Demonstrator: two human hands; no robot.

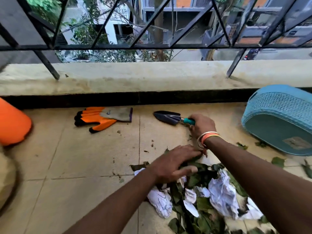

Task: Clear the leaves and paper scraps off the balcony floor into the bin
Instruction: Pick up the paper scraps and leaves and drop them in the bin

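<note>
Trowel (pixel 168 117) handle largely hidden by right hand (pixel 202 125), bin (pixel 278 115) edge cropped

Home balcony, iron grille (pixel 152 46), tiled floor (pixel 84 157)

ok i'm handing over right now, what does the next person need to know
The right grip holds the trowel by its teal handle. The left grip rests flat on the pile of leaves and crumpled paper scraps. The blue bin lies on its side at the right, inside out of view.
Done: debris mostly gathered into one pile.
Left: get the pile and the stray leaves near the bin into it.
Orange gloves lie unworn by the wall.
</note>
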